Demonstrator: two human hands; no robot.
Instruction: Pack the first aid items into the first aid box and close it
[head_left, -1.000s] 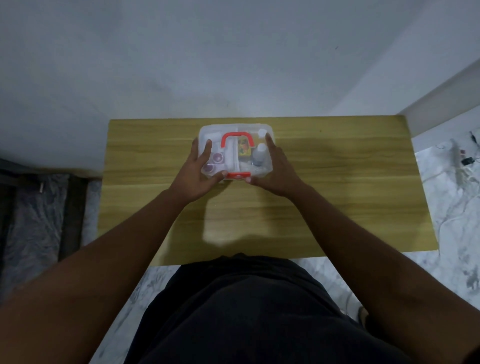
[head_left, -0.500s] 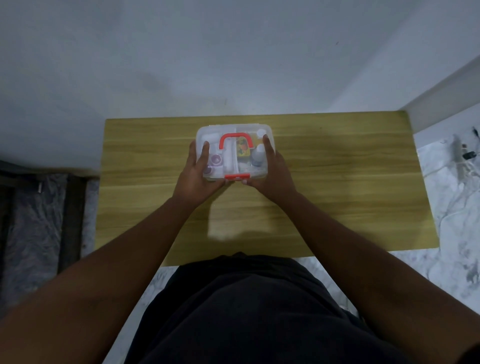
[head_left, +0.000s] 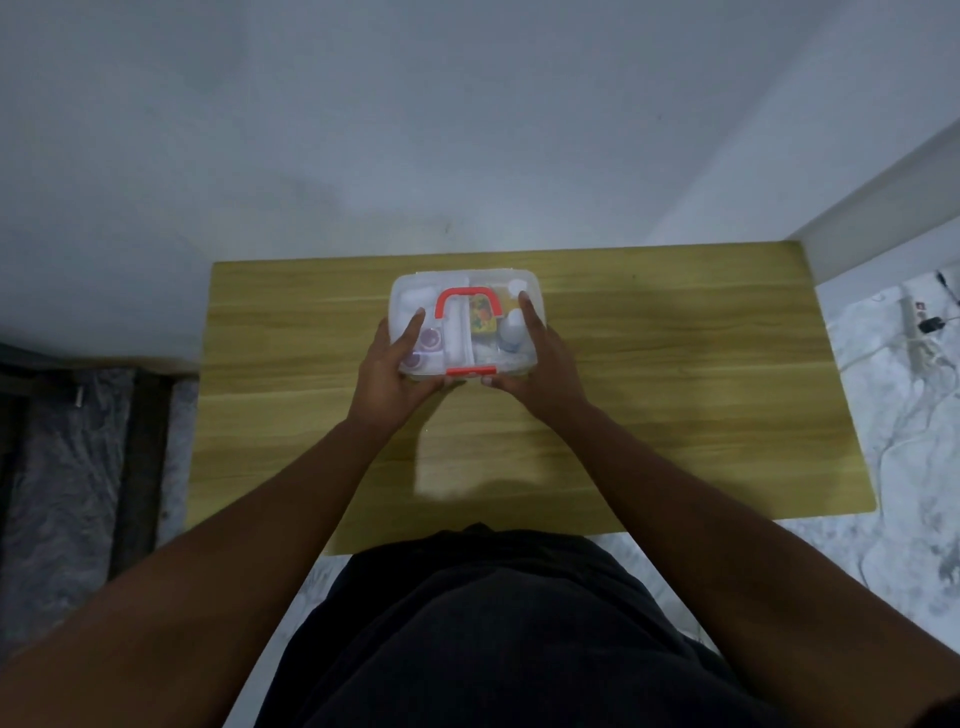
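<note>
A clear plastic first aid box (head_left: 467, 283) with a red handle (head_left: 470, 301) and a red front latch (head_left: 470, 370) sits on the wooden table (head_left: 675, 374), lid down. Through the lid I see purple-capped jars (head_left: 430, 340), a yellow packet (head_left: 482, 321) and a white bottle (head_left: 510, 332). My left hand (head_left: 392, 371) grips the box's left front corner, fingers on the lid and thumb under the front edge. My right hand (head_left: 540, 366) holds the right front corner the same way.
The table stands against a white wall. A power strip (head_left: 917, 332) with cables lies on the marble floor to the right. A dark step or ledge (head_left: 78, 395) is on the left. My dark-clothed torso is at the table's near edge.
The view has shifted slightly. My thumbs have moved from the red latch to the box's front edge; both hands stay on the box, which has not visibly shifted on the table.
</note>
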